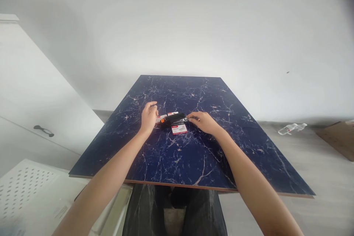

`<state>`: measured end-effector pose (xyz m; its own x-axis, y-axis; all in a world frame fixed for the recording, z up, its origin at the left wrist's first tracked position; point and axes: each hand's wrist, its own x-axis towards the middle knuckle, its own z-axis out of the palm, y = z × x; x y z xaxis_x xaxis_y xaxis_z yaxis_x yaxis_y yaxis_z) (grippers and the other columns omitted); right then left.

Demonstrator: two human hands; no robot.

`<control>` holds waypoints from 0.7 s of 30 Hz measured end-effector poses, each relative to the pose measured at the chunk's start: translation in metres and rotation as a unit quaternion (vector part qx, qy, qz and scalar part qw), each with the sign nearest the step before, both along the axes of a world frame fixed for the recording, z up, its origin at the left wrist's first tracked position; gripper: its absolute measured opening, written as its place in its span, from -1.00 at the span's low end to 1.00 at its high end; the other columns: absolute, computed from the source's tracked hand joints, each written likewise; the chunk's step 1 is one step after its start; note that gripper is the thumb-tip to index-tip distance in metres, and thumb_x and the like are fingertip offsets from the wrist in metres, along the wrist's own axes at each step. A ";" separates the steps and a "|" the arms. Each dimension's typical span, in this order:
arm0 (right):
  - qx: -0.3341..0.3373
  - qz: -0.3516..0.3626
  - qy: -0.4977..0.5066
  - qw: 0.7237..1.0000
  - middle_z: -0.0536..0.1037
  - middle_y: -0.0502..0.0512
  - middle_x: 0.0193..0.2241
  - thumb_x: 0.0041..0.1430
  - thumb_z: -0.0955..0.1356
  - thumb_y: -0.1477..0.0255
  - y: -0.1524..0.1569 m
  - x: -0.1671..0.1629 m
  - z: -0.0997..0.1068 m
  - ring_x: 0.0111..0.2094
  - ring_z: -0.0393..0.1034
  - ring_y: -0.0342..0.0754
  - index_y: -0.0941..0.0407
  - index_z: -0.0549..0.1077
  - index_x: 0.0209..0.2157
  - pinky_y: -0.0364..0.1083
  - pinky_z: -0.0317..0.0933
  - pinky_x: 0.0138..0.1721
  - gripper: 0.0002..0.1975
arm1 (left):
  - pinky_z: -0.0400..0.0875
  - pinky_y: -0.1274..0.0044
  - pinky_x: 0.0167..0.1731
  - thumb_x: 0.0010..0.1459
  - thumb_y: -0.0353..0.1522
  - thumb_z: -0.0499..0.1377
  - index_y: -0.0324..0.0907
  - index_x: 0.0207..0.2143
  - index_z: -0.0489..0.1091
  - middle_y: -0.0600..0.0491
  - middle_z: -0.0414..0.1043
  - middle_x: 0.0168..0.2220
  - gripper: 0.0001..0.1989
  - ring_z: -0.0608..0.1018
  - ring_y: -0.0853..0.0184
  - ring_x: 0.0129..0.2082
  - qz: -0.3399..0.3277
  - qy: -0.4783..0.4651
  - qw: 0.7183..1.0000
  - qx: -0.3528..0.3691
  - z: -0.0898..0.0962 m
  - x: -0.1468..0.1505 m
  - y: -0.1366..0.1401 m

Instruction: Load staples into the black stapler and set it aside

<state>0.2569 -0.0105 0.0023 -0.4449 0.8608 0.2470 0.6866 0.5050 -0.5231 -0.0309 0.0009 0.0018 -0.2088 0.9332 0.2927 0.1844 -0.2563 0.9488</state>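
A black stapler point(174, 118) with an orange piece at its left end and a silver metal part along its right lies on the dark blue marbled table point(171, 162). At the stapler's right end, my right hand point(203, 121) has thumb and fingers closed on the metal part. My left hand point(149, 116) is held just left of the stapler, index finger stretched out and the others loosely bent, with nothing visible in it. Just in front of the stapler lies a red and white small box point(179, 129). Two more red and white boxes show behind it, partly covered.
To the left stands a white cabinet point(41, 81) with a dark handle point(43, 131). A white perforated panel point(24, 188) is below it. Clear plastic bottles point(291, 128) and a cardboard box point(339, 138) are on the floor at right. A pale wall rises behind the table.
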 end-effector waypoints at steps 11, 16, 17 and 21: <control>0.018 0.016 -0.006 1.000 0.65 -0.03 -0.08 0.38 0.27 0.40 -0.002 -0.001 0.001 -0.08 0.53 0.01 -0.05 0.56 -0.05 -0.01 0.35 -0.04 -0.75 | 0.23 0.60 -0.59 0.27 -0.31 0.07 -0.13 -0.05 0.43 0.19 0.31 -0.58 -0.75 0.32 0.43 -0.63 -0.014 -0.002 1.000 -0.008 -0.002 0.000 0.003; 0.019 0.014 -0.002 1.000 0.65 -0.02 -0.10 0.39 0.25 0.40 -0.002 -0.002 0.003 -0.10 0.53 0.00 -0.04 0.55 -0.06 -0.02 0.35 -0.04 -0.75 | 0.24 0.60 -0.57 0.27 -0.30 0.07 -0.12 -0.05 0.43 0.19 0.31 -0.57 -0.74 0.33 0.43 -0.63 -0.019 0.004 1.000 -0.014 -0.002 0.000 0.002; 0.020 0.014 -0.004 1.000 0.65 -0.02 -0.09 0.40 0.25 0.40 -0.003 -0.002 0.004 -0.09 0.53 0.00 -0.04 0.55 -0.06 -0.02 0.35 -0.03 -0.75 | 0.24 0.60 -0.57 0.27 -0.30 0.07 -0.12 -0.05 0.43 0.19 0.31 -0.57 -0.74 0.33 0.43 -0.64 -0.020 0.004 1.000 -0.015 -0.002 -0.001 0.002; 0.021 0.020 -0.013 1.000 0.64 -0.02 -0.08 0.40 0.24 0.41 -0.003 -0.001 0.004 -0.07 0.52 0.02 -0.05 0.54 -0.05 -0.01 0.34 -0.02 -0.74 | 0.25 0.59 -0.56 0.27 -0.29 0.06 -0.12 -0.04 0.43 0.19 0.32 -0.56 -0.73 0.33 0.43 -0.63 -0.028 0.001 0.999 -0.019 -0.001 -0.001 0.002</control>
